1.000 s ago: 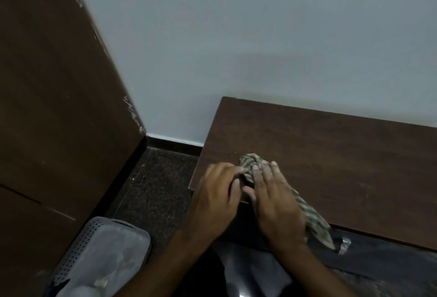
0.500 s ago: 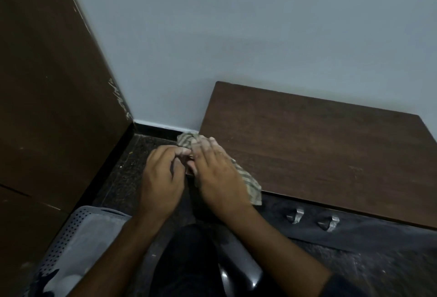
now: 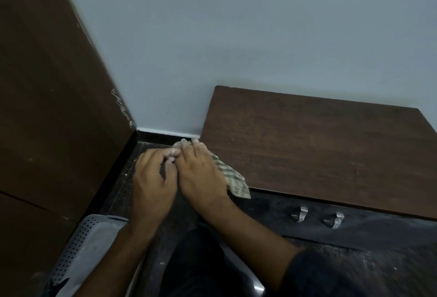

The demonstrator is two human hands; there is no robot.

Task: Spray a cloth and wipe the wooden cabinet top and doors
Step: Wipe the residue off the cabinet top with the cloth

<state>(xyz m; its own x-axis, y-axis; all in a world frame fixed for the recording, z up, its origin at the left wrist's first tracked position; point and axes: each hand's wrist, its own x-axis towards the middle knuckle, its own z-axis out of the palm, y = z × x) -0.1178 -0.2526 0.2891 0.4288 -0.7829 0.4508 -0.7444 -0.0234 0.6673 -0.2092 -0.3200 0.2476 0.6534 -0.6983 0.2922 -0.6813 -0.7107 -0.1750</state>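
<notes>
You have a low cabinet against the far wall: its top (image 3: 319,154) is dark brown wood grain, flat and level, and the near front holds dark doors (image 3: 378,230) with two metal handles (image 3: 316,217) side by side. The checked green-and-cream cloth (image 3: 233,178) is bunched at the top's left edge, its tail hanging over the near left corner

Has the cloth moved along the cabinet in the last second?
Yes. The cloth slid left, from lying on the cabinet top to its left edge, hanging mostly off it.
</notes>
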